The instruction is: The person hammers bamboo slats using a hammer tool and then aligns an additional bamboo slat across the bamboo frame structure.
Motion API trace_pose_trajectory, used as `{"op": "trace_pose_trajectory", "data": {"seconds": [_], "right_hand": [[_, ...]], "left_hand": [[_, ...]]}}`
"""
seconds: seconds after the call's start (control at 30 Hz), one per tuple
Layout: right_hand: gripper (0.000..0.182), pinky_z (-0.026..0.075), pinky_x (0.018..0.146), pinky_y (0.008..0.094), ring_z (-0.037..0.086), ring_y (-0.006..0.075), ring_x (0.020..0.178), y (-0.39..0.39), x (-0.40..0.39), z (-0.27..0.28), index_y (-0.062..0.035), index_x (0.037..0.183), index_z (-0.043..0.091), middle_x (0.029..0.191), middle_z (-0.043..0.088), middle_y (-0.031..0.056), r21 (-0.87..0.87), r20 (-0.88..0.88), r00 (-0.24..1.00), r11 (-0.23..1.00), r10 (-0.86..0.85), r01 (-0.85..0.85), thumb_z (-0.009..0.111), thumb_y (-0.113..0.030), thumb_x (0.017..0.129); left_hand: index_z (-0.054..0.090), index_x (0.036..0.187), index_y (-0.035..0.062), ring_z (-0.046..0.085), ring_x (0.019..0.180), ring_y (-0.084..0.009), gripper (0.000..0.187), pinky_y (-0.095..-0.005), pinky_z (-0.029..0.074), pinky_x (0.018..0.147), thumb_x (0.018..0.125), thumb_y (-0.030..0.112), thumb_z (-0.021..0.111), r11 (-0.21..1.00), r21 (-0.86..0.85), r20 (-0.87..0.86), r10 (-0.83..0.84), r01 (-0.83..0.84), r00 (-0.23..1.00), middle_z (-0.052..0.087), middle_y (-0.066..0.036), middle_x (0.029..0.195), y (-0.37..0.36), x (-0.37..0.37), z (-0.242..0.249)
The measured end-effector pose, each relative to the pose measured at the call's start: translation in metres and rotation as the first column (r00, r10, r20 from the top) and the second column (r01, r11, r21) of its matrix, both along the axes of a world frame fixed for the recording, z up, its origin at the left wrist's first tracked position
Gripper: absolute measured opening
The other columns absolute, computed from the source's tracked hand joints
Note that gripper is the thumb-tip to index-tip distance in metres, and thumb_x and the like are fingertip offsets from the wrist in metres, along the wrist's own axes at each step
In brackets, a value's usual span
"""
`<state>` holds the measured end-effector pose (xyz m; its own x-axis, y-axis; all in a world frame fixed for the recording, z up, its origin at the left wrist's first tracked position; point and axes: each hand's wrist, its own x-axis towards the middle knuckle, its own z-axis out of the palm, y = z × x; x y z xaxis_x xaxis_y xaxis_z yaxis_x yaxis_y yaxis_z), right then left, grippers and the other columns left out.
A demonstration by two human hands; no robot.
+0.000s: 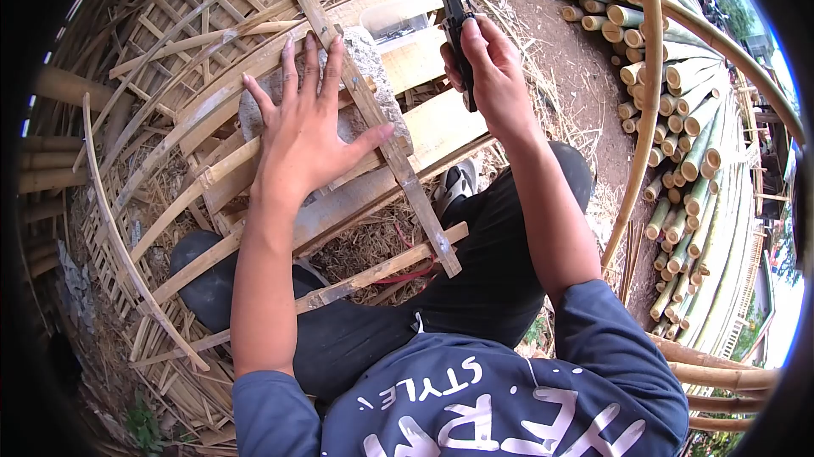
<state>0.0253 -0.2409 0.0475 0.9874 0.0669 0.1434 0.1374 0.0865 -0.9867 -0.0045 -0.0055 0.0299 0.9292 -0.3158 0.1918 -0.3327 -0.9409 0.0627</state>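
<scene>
My left hand (307, 139) lies with its fingers spread over a bamboo frame and a rough concrete block (366, 54). Its fingertips rest near the crossing of a curved bamboo strip (216, 109) and a long straight slat (373, 114). The thumb reaches across that slat. Raised to the right of the block, my right hand (496, 75) is closed around a black hand tool (455, 20) with a long handle and a thicker head. The tool's exact kind is not clear. Another bamboo slat (381, 269) crosses the straight slat's lower end.
A clear plastic container (394, 23) holding small items sits beyond the block on wooden planks (445, 122). Woven bamboo lattice (182, 29) fills the left. A large stack of bamboo poles (691, 152) lies at right, with a curved bamboo pole (649, 101) before it. Straw litters the ground.
</scene>
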Motion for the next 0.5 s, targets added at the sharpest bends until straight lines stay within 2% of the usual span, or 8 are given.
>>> {"op": "trace_pose_trajectory", "data": {"seconds": [0.07, 0.3, 0.5], "right_hand": [[0.032, 0.044, 0.061, 0.018, 0.051, 0.0026, 0.068, 0.0002, 0.0007, -0.0018, -0.0042, 0.111, 0.057, 0.079, 0.053, -0.0041, 0.027, -0.031, 0.999, 0.999, -0.029, 0.03, 0.05, -0.035, 0.107], [0.036, 0.043, 0.055, 0.0192, 0.054, 0.0035, 0.069, -0.0031, 0.0008, -0.0021, -0.0037, 0.114, 0.058, 0.081, 0.055, -0.0026, 0.018, -0.082, 0.995, 0.998, -0.054, 0.055, 0.052, -0.038, 0.105], [0.035, 0.042, 0.054, 0.0198, 0.052, 0.0041, 0.065, -0.0041, 0.0016, -0.0021, -0.0022, 0.111, 0.058, 0.074, 0.053, -0.003, -0.018, -0.103, 0.991, 0.996, -0.085, 0.083, 0.054, -0.036, 0.105]], "left_hand": [[0.005, 0.161, 0.0197, 0.004, 0.154, -0.0349, 0.121, -0.0712, -0.007, 0.115, 0.073, 0.089, 0.051, 1.0, -0.021, 0.003, 0.004, -0.004, 1.0, 0.013, -0.016, 0.166, 0.0001, 0.0003, -0.001], [0.005, 0.161, 0.02, 0.004, 0.154, -0.035, 0.12, -0.0712, -0.007, 0.115, 0.074, 0.089, 0.05, 1.0, -0.015, -0.01, 0.01, -0.01, 1.0, 0.013, -0.016, 0.166, -0.0002, 0.0003, -0.0014], [0.005, 0.161, 0.0192, 0.004, 0.154, -0.0353, 0.119, -0.0712, -0.007, 0.115, 0.075, 0.087, 0.052, 1.0, -0.027, -0.006, 0.003, -0.003, 1.0, 0.013, -0.016, 0.166, 0.0002, 0.0001, -0.0002]]}}
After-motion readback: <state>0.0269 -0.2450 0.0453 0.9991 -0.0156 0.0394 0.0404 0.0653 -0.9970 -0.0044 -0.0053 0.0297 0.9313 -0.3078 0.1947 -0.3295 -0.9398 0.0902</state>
